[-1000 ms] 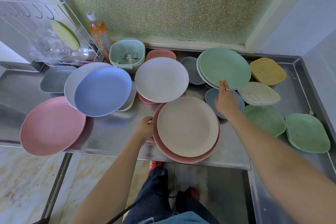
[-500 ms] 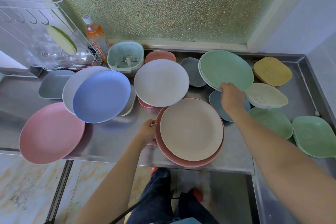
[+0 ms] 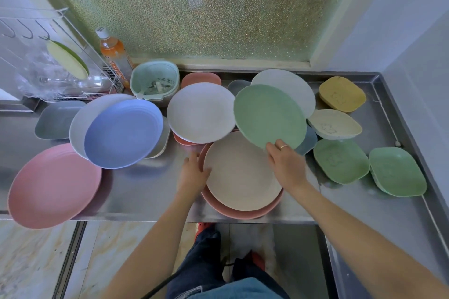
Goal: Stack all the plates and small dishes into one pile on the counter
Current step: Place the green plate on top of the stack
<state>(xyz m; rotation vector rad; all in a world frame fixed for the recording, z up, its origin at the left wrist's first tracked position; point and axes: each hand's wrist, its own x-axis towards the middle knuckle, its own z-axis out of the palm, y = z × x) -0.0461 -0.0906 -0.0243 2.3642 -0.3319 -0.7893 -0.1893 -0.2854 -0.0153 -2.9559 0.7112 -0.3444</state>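
Far left on the brushed stainless-steel bench: a round matte pink plate hanging over the front edge. Behind it a grey squarish dish, then a periwinkle-blue ridged round plate tilted on a white round plate. At the back, a wire rack with crumpled clear plastic and a pale green plate upright in it, beside an orange drink bottle with a white cap; label lettering too blurred to read. Next, a mint-green squarish plastic strainer basket with a perforated floor. Then a speckled off-white round plate resting on coral dishes.

Front centre: a cream round plate nested in a dusty-pink round plate. Left hand loosely curled against that pair's left rim, thumb on the edge. Right hand, ring on one finger, pinching the near rim of a sage-green speckled round plate, held tilted above the cream plate and in front of a pale whitish round plate. Slate-blue dish partly hidden beneath.

To the right: a mustard-yellow rounded-square dish, a cream leaf-shaped dish, and two green rounded dishes, all overturned, faint embossed marks unreadable. Pebbled frosted glass behind.
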